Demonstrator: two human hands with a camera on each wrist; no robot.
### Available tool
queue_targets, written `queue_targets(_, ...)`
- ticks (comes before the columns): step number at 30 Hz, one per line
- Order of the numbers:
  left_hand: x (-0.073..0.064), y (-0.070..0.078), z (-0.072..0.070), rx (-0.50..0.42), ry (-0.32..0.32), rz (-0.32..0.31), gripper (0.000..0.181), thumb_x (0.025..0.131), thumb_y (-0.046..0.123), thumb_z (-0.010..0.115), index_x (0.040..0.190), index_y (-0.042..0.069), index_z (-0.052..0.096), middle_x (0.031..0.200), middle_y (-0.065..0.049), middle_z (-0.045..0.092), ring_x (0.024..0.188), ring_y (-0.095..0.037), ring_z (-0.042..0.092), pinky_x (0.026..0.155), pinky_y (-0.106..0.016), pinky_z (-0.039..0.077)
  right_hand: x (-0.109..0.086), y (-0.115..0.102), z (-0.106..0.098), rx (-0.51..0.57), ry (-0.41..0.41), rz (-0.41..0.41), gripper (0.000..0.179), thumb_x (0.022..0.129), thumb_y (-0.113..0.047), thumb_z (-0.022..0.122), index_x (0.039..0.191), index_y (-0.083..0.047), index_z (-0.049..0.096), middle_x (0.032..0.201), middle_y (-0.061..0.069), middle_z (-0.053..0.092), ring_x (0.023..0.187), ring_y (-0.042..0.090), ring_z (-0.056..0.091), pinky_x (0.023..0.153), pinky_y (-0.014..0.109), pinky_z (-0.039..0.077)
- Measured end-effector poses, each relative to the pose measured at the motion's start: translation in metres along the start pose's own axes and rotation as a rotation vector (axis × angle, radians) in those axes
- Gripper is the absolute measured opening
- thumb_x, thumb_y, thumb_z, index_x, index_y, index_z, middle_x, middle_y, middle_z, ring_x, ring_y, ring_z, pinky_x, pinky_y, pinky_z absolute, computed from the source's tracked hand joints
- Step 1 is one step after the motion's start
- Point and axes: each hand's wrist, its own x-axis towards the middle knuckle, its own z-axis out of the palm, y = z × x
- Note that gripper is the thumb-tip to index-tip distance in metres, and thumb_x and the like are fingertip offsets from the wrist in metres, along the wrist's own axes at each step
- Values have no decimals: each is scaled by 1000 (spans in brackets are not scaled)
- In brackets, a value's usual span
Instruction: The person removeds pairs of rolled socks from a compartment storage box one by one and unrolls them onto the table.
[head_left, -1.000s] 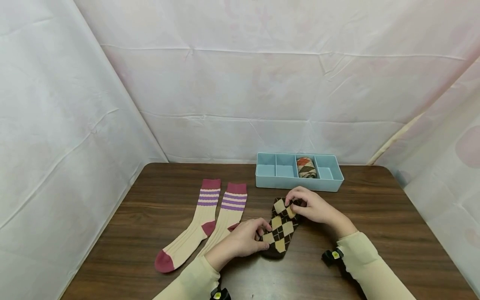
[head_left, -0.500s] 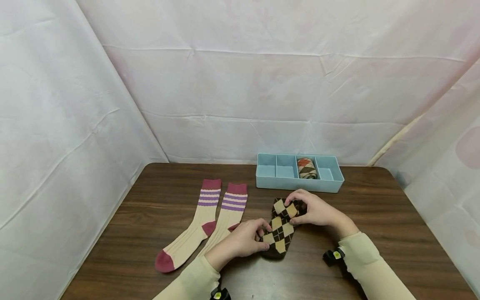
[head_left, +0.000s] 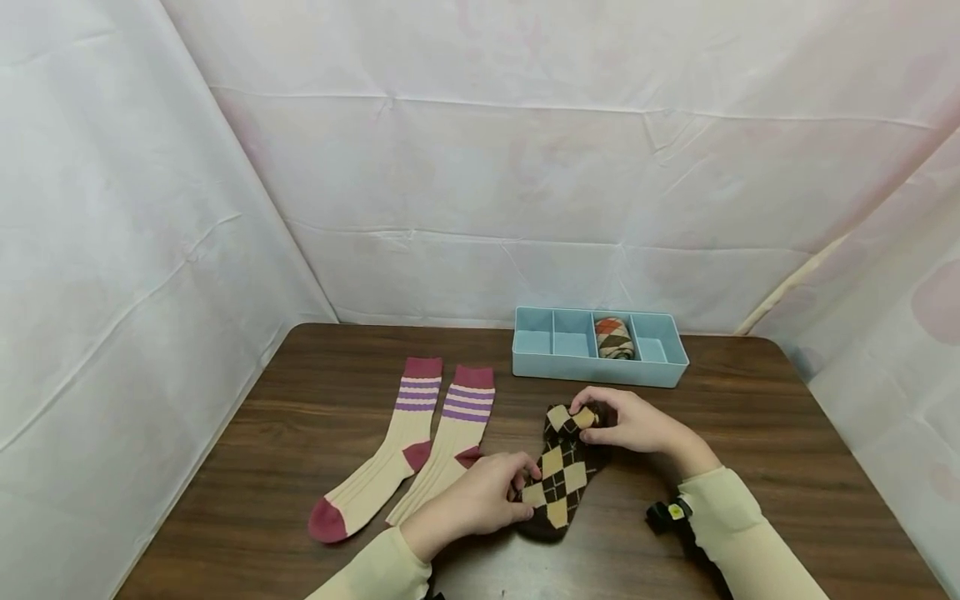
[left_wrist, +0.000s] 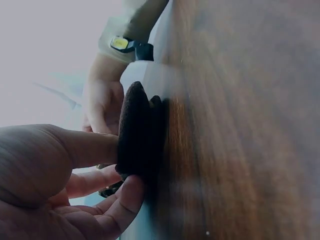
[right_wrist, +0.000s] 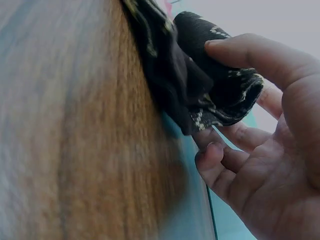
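Note:
A dark brown and tan argyle sock [head_left: 558,483] lies bunched on the table, its upper end folded over. My right hand [head_left: 636,422] grips that folded end between thumb and fingers; the right wrist view shows the fabric [right_wrist: 195,45] curled into a loose roll under the thumb. At the lower end, my left hand [head_left: 487,497] pinches the sock's edge. Seen from the left wrist, the dark end of the sock [left_wrist: 137,130] stands between thumb and fingertips, close against the table.
Two cream socks with maroon ends and purple stripes, a left one [head_left: 382,467] and a right one [head_left: 468,417], lie flat on the wooden table [head_left: 300,408]. Behind stands a light blue divided box [head_left: 592,367] with a rolled argyle sock [head_left: 614,338] in one compartment.
The right hand has drawn the argyle sock's upper end down into a fold toward the person. The left hand and the sock's lower end have slid slightly nearer the person.

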Motion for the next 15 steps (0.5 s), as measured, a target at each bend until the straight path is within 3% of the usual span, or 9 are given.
queue_targets(3,-5,-2,-1,-33,-1,-11,38,88,14,92,120,18,72,91,10,59,76,-2,55,75,-24,50,2,-2,0,19,-4,-10,31,102,-29,81,130,-27,66,127,-6,70,113,14,65,88,37,55)
queue_targets(7,-9,-11,-1,-156,0,-47,39,88,11,92,121,19,72,93,9,62,78,-3,59,75,-25,52,3,-4,-2,31,12,-5,27,105,-27,77,129,-27,65,126,-7,71,116,14,66,90,37,54)
queue_targets(10,-12,-19,0,-241,1,-61,39,88,10,92,121,19,73,94,7,64,80,-4,61,75,-25,54,2,-5,-3,53,20,19,24,107,-25,75,129,-26,64,121,-8,72,108,14,67,87,35,52)
queue_targets(15,-17,-25,0,-291,-7,-29,39,91,8,90,124,18,72,94,6,65,79,-4,62,75,-24,54,0,-4,-2,56,35,64,24,109,-27,71,131,-19,65,101,-6,73,87,12,66,79,34,52)
